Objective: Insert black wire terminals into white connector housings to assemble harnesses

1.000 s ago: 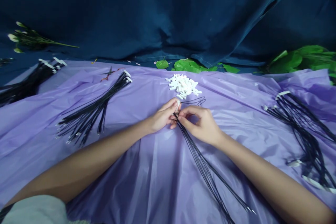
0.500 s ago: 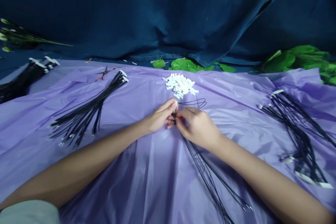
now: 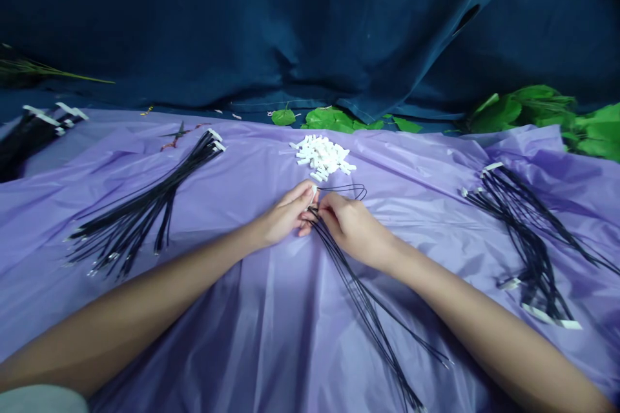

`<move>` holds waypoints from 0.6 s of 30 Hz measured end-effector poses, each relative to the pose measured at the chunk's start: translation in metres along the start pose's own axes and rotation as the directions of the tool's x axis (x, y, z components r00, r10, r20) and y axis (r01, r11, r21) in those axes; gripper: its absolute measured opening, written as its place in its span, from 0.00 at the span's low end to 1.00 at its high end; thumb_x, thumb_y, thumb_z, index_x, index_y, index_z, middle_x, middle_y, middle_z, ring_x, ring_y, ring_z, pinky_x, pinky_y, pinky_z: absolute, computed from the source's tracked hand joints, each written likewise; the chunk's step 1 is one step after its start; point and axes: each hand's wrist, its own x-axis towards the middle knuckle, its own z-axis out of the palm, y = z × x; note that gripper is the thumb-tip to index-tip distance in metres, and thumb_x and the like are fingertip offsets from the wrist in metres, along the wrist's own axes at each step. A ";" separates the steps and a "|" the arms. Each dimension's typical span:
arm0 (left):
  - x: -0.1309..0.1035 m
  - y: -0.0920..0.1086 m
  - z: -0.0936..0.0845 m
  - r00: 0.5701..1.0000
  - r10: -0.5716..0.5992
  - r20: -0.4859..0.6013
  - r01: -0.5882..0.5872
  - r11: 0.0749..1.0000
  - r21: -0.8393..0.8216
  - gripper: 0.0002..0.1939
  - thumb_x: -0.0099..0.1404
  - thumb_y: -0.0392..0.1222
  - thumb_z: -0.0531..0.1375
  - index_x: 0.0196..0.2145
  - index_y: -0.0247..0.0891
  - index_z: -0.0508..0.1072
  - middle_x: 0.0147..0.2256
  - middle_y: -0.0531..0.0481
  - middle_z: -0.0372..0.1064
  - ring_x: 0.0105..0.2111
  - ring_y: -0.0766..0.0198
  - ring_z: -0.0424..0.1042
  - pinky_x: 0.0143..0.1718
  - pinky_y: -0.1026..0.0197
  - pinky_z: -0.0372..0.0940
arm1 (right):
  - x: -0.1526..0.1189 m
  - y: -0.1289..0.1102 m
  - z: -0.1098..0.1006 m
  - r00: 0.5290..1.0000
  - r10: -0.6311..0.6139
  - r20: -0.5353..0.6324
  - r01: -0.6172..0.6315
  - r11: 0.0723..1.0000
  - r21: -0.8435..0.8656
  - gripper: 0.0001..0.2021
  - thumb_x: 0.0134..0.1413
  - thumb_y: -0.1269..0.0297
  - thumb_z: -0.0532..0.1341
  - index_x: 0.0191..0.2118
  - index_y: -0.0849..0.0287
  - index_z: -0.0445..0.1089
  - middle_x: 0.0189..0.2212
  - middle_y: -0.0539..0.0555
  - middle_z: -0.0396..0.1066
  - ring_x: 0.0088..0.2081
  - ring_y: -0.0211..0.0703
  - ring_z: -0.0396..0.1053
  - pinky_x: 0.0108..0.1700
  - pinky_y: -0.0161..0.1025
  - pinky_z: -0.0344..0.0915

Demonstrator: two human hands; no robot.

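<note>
See black wires [image 3: 371, 316] trailing across purple sheet [image 3: 271, 342], near side of white pile [image 3: 322, 156]. Just short of white pile, gripping white connector [image 3: 314, 191] in left hand [image 3: 289, 213] fingers; pinching black wires beside it in right hand [image 3: 356, 227] fingers, exact contact hidden. Could drop a wire by pinching too lightly, tangle by dragging crossed lengths, scatter white pile by nudging. Note green leaves [image 3: 332, 119] beyond white pile.

Pieces [image 3: 322, 156] heaped on sheet [image 3: 247, 174], cable bundles [image 3: 168, 188] left and right
</note>
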 end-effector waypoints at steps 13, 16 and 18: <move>0.002 0.001 -0.001 1.000 -0.010 0.000 0.010 0.992 -0.124 0.16 0.63 0.54 0.56 0.33 0.39 0.58 0.27 0.57 0.51 0.19 0.75 0.55 0.16 0.71 0.58 | 0.005 0.028 -0.041 0.920 -0.097 0.379 -0.271 0.540 0.797 0.12 0.49 0.63 0.67 0.41 0.59 0.74 0.38 0.53 0.74 0.40 0.39 0.73 0.46 0.39 0.69; 0.002 0.002 -0.001 1.000 -0.017 0.011 0.018 0.990 -0.140 0.16 0.63 0.54 0.56 0.33 0.40 0.58 0.27 0.57 0.49 0.19 0.74 0.55 0.15 0.71 0.57 | 0.007 0.030 -0.036 0.980 0.002 0.201 -0.182 0.441 0.879 0.15 0.53 0.51 0.63 0.36 0.58 0.75 0.29 0.51 0.72 0.28 0.35 0.70 0.37 0.37 0.70; 0.002 0.002 -0.001 1.000 -0.018 0.016 0.020 0.989 -0.146 0.16 0.63 0.54 0.56 0.33 0.40 0.57 0.26 0.57 0.47 0.20 0.74 0.55 0.15 0.72 0.57 | 0.010 0.027 -0.036 0.996 0.069 0.061 -0.083 0.383 0.920 0.20 0.53 0.44 0.60 0.31 0.58 0.74 0.26 0.51 0.69 0.27 0.35 0.68 0.34 0.36 0.69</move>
